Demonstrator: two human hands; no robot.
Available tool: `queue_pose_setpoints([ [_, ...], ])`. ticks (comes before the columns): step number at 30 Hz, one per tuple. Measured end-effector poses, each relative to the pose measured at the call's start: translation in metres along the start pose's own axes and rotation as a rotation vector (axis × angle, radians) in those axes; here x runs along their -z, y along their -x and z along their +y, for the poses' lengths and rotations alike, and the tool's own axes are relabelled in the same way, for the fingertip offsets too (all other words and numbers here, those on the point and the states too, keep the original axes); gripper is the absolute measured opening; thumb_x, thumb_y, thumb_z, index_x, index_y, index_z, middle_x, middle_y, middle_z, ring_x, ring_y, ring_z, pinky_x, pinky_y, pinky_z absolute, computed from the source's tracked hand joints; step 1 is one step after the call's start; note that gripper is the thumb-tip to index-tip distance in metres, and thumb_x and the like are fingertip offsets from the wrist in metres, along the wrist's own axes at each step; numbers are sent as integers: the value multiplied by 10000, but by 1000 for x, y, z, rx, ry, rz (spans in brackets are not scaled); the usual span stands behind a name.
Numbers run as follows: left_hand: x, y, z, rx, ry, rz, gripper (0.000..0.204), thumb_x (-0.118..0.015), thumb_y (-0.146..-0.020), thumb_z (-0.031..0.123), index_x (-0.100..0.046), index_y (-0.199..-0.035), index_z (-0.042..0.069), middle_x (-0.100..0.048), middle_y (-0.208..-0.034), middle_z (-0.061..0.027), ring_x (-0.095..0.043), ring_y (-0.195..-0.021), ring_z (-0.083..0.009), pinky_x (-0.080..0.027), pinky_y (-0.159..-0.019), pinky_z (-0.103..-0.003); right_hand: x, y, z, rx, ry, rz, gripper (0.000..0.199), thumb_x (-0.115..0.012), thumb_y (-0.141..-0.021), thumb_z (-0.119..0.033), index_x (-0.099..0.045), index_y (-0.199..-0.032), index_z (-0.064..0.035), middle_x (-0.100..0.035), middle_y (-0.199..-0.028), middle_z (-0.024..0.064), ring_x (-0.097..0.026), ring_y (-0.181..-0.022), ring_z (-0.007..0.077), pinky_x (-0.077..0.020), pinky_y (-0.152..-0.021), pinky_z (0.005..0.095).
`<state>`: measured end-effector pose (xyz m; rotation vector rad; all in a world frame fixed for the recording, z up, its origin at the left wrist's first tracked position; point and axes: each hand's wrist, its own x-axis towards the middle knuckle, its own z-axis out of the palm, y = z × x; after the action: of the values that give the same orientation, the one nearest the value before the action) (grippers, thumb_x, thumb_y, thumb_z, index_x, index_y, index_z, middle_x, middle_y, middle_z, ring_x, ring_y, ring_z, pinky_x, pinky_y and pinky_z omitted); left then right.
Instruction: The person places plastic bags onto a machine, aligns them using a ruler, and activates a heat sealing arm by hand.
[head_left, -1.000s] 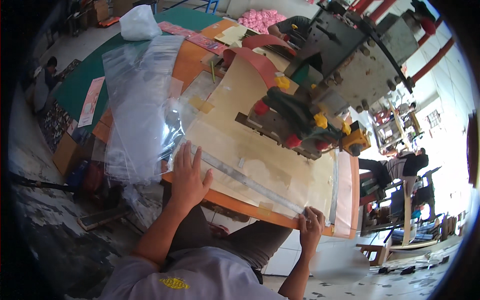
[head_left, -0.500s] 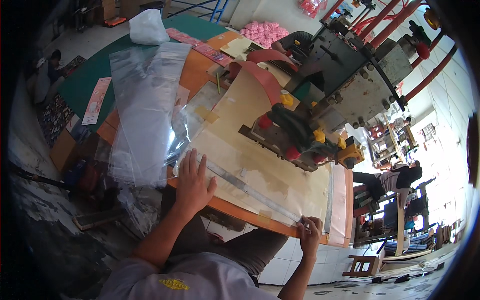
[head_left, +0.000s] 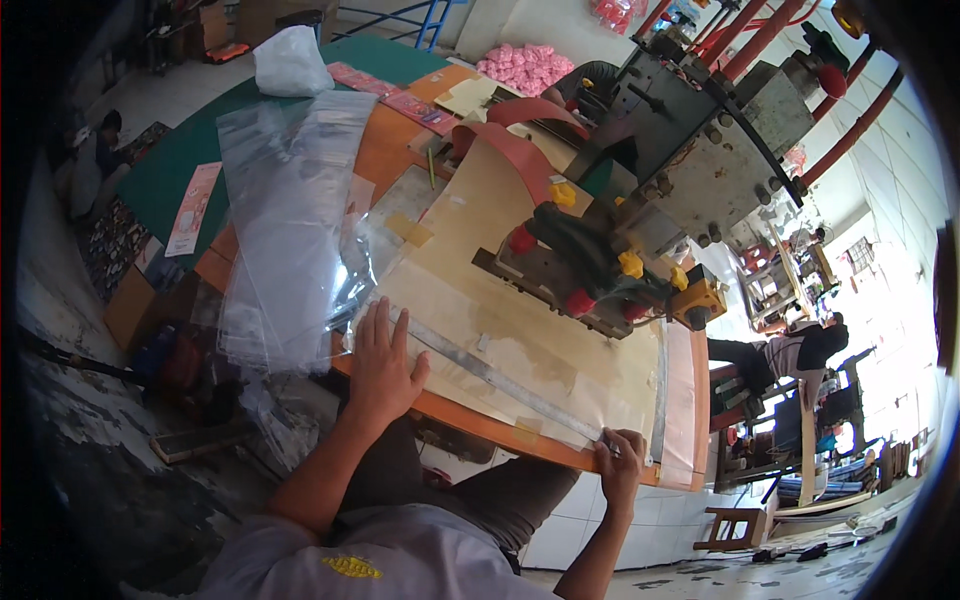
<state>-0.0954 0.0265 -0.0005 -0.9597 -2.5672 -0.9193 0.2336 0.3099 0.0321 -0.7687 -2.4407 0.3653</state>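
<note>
My left hand (head_left: 386,372) lies flat with fingers stretched on the left front of a pale sheet-covered board (head_left: 470,290), next to clear plastic. A long grey metal strip (head_left: 500,378) runs along the board's front edge between my hands. At its right end my right hand (head_left: 621,460) is closed, fingers curled and pinched; what they hold, if anything, is too small to make out. To the left of my left hand lies a pile of clear plastic bags (head_left: 285,230). Over the board stands a press machine (head_left: 590,270) with red and yellow knobs.
A white plastic bundle (head_left: 291,62) and pink printed cards (head_left: 405,103) lie on the far table, near a green surface (head_left: 160,170). Pink bundles (head_left: 528,68) are piled at the back. A person (head_left: 800,350) is at the right; a wooden stool (head_left: 735,527) stands below.
Both hands keep their places on the board and strip. The view has shifted very slightly; nothing has visibly been picked up or let go.
</note>
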Motion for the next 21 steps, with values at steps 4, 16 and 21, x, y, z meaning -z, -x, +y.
queue_pose_setpoints([
  [4, -2, 0, 2, -23, -30, 27, 691, -713, -943, 306, -526, -1473, -96, -391, -1590, -343, -359, -1508, -502, -309, -1260, -594, 4, -1, -5, -41, -18, -15, 297, -838, -852, -100, -797, -1139, -33, -687, -1112, 124, -623, -1094, 314, -518, -961, 433],
  [16, -1, 0, 1, -24, -43, 25, 683, -708, -953, 315, -527, -1468, -95, -378, -1599, -346, -345, -1520, -504, -303, -1263, -597, 2, -2, -8, -45, -7, -7, 328, -841, -831, -75, -797, -1154, -39, -685, -1113, 123, -616, -1090, 320, -513, -967, 439],
  [21, 0, 0, 1, -19, -34, 12, 686, -706, -955, 317, -524, -1475, -92, -374, -1604, -343, -335, -1530, -502, -300, -1268, -592, 2, -1, -5, -59, -14, -16, 331, -838, -830, -74, -796, -1157, -40, -687, -1115, 125, -616, -1091, 325, -512, -970, 441],
])
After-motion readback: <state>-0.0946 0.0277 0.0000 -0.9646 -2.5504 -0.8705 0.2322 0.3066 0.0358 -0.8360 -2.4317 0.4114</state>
